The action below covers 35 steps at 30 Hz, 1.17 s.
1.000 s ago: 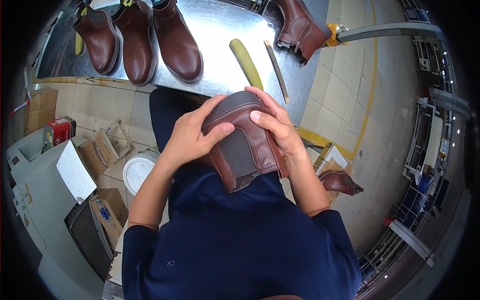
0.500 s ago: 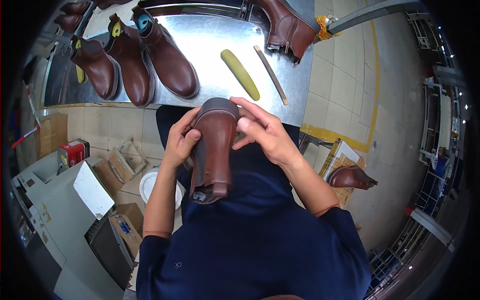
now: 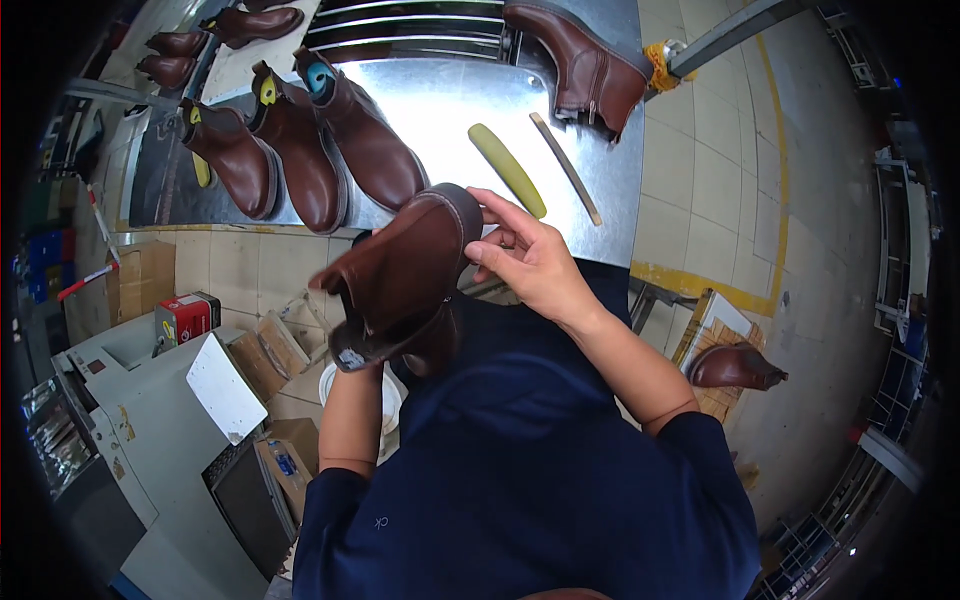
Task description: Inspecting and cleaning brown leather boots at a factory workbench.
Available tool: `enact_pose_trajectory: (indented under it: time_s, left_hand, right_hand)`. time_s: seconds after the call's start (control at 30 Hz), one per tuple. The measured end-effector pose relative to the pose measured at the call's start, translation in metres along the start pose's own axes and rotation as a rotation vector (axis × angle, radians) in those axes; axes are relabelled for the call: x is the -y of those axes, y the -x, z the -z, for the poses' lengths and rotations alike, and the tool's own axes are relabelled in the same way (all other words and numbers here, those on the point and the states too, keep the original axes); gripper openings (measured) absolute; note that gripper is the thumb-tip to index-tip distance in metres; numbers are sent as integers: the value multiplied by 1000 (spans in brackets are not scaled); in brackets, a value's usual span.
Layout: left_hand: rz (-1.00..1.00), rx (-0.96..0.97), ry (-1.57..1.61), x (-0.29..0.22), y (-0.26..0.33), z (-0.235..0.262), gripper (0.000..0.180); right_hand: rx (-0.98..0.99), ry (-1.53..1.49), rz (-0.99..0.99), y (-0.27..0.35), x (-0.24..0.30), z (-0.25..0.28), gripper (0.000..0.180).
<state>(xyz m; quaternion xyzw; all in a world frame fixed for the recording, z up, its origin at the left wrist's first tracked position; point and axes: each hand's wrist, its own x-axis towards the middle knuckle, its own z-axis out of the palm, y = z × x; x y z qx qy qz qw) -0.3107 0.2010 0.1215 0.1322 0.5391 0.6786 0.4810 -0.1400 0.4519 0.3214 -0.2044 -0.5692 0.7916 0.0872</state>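
Observation:
In front of my chest a brown leather ankle boot (image 3: 410,260) is held tilted. Its dark sole end points up and away from me, and its open shaft faces lower left. My right hand (image 3: 525,250) has thumb and fingers against the sole end's right side. Behind the boot my left hand is hidden; its forearm (image 3: 350,425) rises to the boot, which it appears to support. On the metal table ahead lie a yellow-green curved bar (image 3: 507,170) and a thin wooden-looking stick (image 3: 565,168).
Three brown boots (image 3: 378,150) stand at the metal table's (image 3: 420,90) left. Another boot (image 3: 590,70) lies at its far right, by a metal post (image 3: 735,35). A boot (image 3: 735,367) rests low at right. A grey cabinet (image 3: 170,470) and red can (image 3: 188,318) are at left.
The boot has turned, its shaft swinging left and its side coming into view. My left hand has gone out of sight behind it. My right hand stays at the sole end.

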Motion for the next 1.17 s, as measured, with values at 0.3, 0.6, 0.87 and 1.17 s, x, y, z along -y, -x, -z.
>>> enact_pose_trajectory:
  time_s: [0.3,0.6,0.87,1.17]
  left_hand:
    - [-97,40,126,-34,-42,-48,65]
    - [-122,14,292,-50,-41,-65,61]
    - [-134,6,430,-60,-30,-79,58]
    - [-97,46,573,-66,-36,-103,55]
  right_hand:
    - [-116,-54,72,-21,16,2,62]
    - [-112,-75,46,-26,13,0,61]
    - [-127,-84,66,-30,4,2,56]
    - [-598,564,271,-53,-33,76,28]
